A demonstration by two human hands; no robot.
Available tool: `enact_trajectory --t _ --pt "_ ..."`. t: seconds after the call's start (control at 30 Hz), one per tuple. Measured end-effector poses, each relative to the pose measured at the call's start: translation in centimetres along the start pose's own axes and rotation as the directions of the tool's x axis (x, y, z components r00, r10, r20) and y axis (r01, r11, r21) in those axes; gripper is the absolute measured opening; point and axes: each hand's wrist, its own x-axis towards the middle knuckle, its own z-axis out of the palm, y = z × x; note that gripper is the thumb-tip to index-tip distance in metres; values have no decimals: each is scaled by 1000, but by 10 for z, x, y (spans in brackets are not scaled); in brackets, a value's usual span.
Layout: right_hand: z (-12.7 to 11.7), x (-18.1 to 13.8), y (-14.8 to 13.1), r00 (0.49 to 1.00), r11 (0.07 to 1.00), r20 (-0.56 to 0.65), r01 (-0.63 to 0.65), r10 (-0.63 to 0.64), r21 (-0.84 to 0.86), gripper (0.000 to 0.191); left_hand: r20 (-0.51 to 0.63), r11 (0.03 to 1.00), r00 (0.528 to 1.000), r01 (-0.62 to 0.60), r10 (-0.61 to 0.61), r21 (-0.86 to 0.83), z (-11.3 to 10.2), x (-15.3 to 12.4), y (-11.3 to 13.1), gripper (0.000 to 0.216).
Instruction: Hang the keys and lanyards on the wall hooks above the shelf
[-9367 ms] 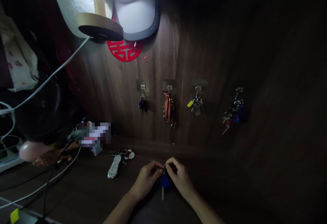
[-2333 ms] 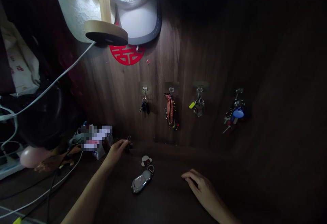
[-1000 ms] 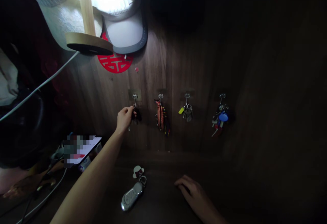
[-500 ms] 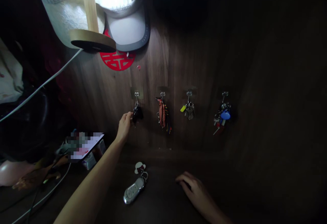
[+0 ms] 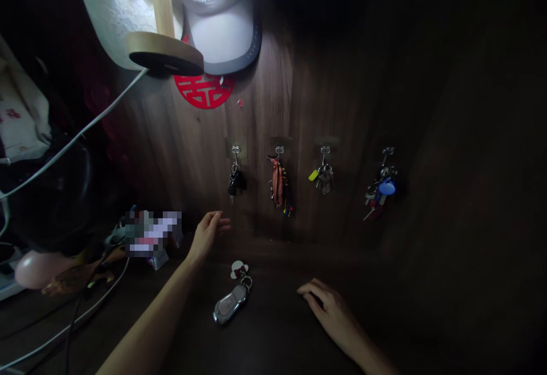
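My left hand (image 5: 208, 232) is empty, its fingers apart, just below and left of a black key bunch (image 5: 236, 181) on the leftmost wall hook. My right hand (image 5: 327, 305) lies near the dark surface at lower right, fingers loosely bent and thumb apart, with nothing visible in it. Between my hands, a silver key fob (image 5: 231, 304) lies on the surface, joined by a ring to a white charm (image 5: 239, 269). Further right on hooks hang a reddish-brown strap with keys (image 5: 277, 184), a key bunch with a yellow tag (image 5: 325, 179), and keys with a blue disc (image 5: 387, 187).
Above stands a lamp with a round wooden base (image 5: 166, 53), beside a grey-white cap (image 5: 224, 36). A red paper-cut ornament (image 5: 205, 91) is on the wood panel. A white cable (image 5: 98, 118), a pink balloon-like object (image 5: 40, 269) and small boxes (image 5: 159, 259) are at left.
My left hand has let go of the black key bunch and moved down from it. The bunch hangs freely on its hook. My right hand has barely moved. The view has shifted slightly.
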Motion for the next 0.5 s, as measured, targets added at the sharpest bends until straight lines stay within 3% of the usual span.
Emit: enact_trajectory --t 0.3,0.5 --pt "-3 0 -8 1000 1000 14 -5 6 -6 24 72 982 994 72 -86 177 -25 -42 -41 24" --pt "-3 0 -8 1000 1000 8 11 -11 0 24 147 924 986 17 -79 382 -32 -64 -46 13"
